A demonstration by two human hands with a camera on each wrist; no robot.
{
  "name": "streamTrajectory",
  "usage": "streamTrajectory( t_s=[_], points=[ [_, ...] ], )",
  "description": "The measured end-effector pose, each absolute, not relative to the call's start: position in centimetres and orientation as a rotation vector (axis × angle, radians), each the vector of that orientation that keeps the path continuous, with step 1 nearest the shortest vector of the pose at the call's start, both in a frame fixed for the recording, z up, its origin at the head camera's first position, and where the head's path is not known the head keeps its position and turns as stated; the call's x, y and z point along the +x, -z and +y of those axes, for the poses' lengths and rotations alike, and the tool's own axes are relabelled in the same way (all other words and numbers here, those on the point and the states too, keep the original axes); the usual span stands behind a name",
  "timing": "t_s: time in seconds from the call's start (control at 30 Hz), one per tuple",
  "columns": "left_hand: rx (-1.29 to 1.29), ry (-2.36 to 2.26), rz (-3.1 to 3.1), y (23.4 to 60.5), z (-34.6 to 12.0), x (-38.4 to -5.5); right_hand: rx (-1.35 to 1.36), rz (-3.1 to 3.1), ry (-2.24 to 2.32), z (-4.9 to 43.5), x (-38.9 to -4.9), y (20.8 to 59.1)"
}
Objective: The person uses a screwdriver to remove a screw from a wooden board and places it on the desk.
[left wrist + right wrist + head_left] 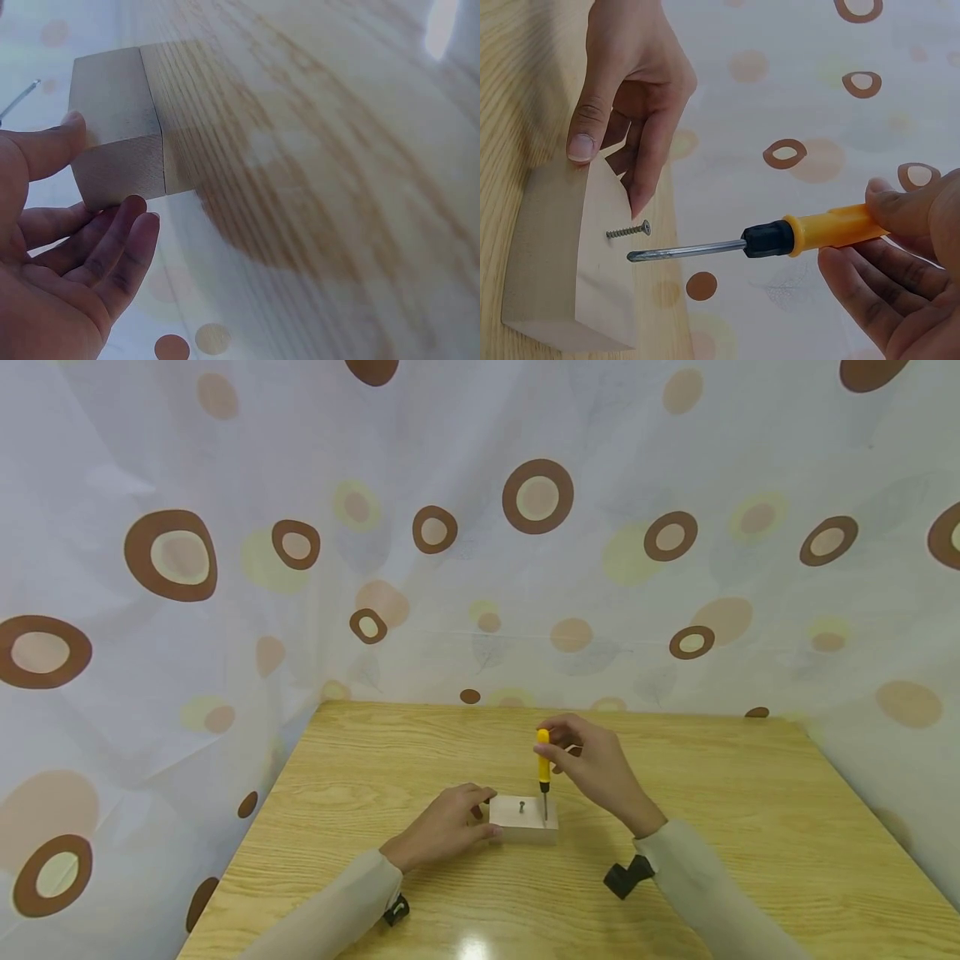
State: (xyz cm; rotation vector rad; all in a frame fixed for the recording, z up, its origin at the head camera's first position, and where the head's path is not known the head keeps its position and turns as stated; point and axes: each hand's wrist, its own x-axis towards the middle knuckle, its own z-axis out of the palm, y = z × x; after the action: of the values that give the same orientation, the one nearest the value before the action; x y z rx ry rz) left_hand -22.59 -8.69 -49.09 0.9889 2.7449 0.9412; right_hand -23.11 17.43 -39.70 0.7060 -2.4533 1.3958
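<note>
A pale wooden block (528, 835) lies on the table, and a screw (628, 230) stands partly sunk in its top face. My left hand (442, 827) grips the block's left end, thumb on the near side and fingers round the far side. In my right hand (600, 768) is a screwdriver (832, 229) with a yellow handle and black collar, pinched by the handle. Its shaft points down over the block, right of the screw. The tip is apart from the screw head in the right wrist view. The left wrist view shows the block (112, 97) end-on.
The wood-grain table (360, 760) extends around the block on all sides. Behind it and at both sides hangs a white sheet (465, 585) with brown and beige spots. Black straps with small devices (628, 877) sit at the wrists.
</note>
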Motion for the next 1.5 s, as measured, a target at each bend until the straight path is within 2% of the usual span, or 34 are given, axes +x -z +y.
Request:
streamTrajectory(
  t_s=[1.5],
  points=[
    [0.982,-0.913,2.746,49.3,-8.9,-22.6,0.729,-2.314,-1.444,15.0,-23.6,40.6]
  ],
)
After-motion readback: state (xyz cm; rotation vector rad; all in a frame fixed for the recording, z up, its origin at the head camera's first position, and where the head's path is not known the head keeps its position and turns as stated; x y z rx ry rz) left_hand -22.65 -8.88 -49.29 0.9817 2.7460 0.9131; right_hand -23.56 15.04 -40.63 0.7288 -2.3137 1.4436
